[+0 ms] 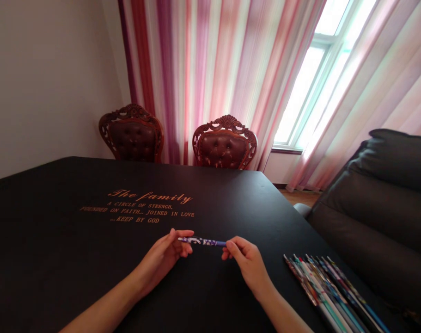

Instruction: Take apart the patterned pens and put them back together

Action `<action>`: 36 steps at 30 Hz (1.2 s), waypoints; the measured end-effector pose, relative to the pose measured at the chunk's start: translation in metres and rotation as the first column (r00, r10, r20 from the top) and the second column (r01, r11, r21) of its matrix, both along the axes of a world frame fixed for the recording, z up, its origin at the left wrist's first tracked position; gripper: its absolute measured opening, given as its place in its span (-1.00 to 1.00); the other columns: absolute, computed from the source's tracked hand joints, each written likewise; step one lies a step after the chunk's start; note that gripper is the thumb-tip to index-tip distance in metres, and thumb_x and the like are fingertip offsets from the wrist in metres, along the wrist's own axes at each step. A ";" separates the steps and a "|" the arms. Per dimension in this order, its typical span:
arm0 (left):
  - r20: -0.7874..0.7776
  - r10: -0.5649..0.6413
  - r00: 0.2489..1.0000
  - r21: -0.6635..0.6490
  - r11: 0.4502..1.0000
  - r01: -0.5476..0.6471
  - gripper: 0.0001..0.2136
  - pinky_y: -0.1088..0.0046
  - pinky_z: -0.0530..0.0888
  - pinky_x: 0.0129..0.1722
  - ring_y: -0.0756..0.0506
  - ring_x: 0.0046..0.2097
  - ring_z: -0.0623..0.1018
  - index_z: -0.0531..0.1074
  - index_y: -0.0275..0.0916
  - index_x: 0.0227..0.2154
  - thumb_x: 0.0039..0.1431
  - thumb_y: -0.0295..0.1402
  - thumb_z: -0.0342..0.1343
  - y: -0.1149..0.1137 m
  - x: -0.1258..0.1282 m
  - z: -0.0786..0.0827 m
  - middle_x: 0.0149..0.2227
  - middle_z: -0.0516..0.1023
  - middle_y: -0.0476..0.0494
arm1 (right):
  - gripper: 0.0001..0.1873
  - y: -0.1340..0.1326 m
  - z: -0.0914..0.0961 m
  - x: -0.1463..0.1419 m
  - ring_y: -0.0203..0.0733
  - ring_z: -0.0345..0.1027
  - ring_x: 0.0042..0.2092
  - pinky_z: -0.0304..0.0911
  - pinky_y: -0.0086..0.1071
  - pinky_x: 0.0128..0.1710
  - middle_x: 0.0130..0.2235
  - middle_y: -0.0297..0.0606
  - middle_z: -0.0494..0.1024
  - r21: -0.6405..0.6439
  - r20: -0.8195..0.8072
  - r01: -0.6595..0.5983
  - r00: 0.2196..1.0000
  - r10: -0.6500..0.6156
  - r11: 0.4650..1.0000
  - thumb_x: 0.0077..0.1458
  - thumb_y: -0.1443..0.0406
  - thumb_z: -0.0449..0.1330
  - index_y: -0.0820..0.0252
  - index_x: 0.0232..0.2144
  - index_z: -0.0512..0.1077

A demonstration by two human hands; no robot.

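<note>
A slim pen with a blue, white and dark pattern is held level above the black table. My right hand pinches its plain blue right end between thumb and fingers. The pen's left end lies among the fingers of my left hand, whose index finger stretches along above it while the other fingers curl below. Off to the right of my right hand, several pens lie side by side on the table, in mixed colours and patterns.
Gold lettering is printed on the dark table top. Two carved chairs with red-brown padded backs, a left one and a right one, stand behind the far edge. A black leather seat is at the right, near striped curtains.
</note>
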State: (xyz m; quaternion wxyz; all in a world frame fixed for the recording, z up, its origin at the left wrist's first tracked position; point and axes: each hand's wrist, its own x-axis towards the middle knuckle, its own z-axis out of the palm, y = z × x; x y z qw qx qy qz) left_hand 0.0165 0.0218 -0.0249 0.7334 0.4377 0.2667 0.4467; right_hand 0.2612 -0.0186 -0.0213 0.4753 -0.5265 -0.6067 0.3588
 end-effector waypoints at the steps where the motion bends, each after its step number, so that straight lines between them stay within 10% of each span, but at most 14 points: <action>1: 0.062 -0.017 0.998 -0.054 0.998 0.020 -0.61 0.42 0.32 -0.22 -0.04 -0.33 0.45 0.49 -0.37 -0.07 0.30 -0.14 -0.01 0.000 0.000 0.000 -0.40 0.54 -0.17 | -0.60 -0.001 0.001 0.000 -0.21 0.37 -0.39 0.22 -0.38 -0.32 -0.46 -0.27 0.57 0.005 0.002 0.002 1.000 -0.002 1.000 0.19 0.03 0.11 0.20 -0.47 0.47; 8: 0.252 -0.097 0.963 -0.228 0.961 0.157 -0.57 0.44 0.35 -0.23 -0.03 -0.34 0.46 0.49 -0.36 -0.04 0.29 -0.09 0.00 -0.001 -0.001 0.001 -0.39 0.51 -0.16 | -0.75 -0.008 0.009 -0.008 -0.22 0.34 -0.37 0.19 -0.40 -0.34 -0.44 -0.31 0.53 0.101 0.121 -0.021 0.993 0.009 0.995 0.16 0.15 0.17 0.19 -0.43 0.50; 16: 0.060 -0.015 0.998 -0.044 0.999 0.017 -0.75 0.47 0.31 -0.24 -0.02 -0.35 0.45 0.55 -0.37 -0.17 0.17 -0.29 0.21 -0.006 0.003 0.001 -0.44 0.55 -0.14 | -0.72 -0.011 0.009 -0.010 -0.23 0.33 -0.39 0.18 -0.39 -0.33 -0.48 -0.33 0.47 0.212 0.262 -0.006 0.964 -0.051 0.977 0.19 0.19 0.14 0.16 -0.52 0.45; 36: 0.306 -0.071 0.949 -0.233 0.961 0.147 -0.69 0.46 0.42 -0.13 -0.04 -0.27 0.55 0.55 -0.36 -0.20 0.26 -0.18 0.09 -0.007 0.005 -0.001 -0.35 0.59 -0.18 | -0.70 -0.011 0.006 -0.016 -0.23 0.35 -0.42 0.18 -0.41 -0.36 -0.50 -0.34 0.54 0.045 0.040 0.028 0.999 -0.030 0.999 0.18 0.12 0.15 0.18 -0.48 0.48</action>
